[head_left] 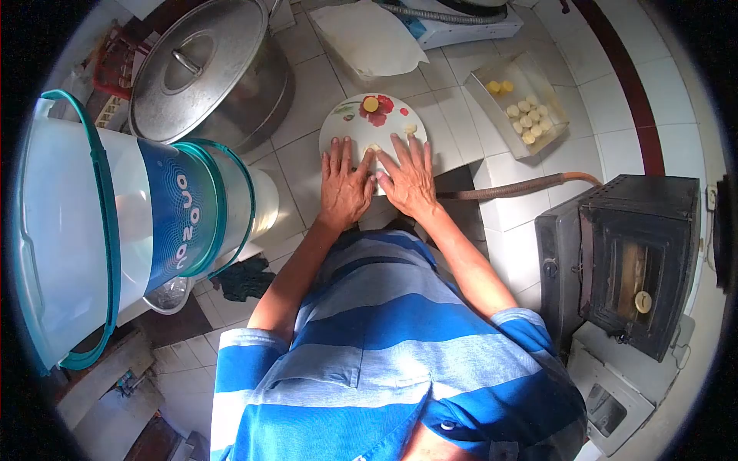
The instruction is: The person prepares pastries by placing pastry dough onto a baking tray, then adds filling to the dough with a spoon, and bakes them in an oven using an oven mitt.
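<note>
A white round plate (338,124) with a red flower print lies on the tiled counter in front of me. My left hand (346,184) rests on its near left part, fingers stretched out. Mirroring it on the near right, my right hand (410,178) also has its fingers spread. A small pale piece of dough (374,147) sits at the tips of both index fingers, partly hidden by them. Just beyond my right fingertips is another pale dough piece (410,129). A yellow round piece (370,104) lies near the plate's far edge.
A clear tray (555,132) at right holds several pale balls and a few yellow ones. A white sheet (369,38) lies at the back. Left stand a large lidded metal pot (223,84) and a plastic bucket (131,223). A black oven (638,253) is at right, a hose (515,187) behind it.
</note>
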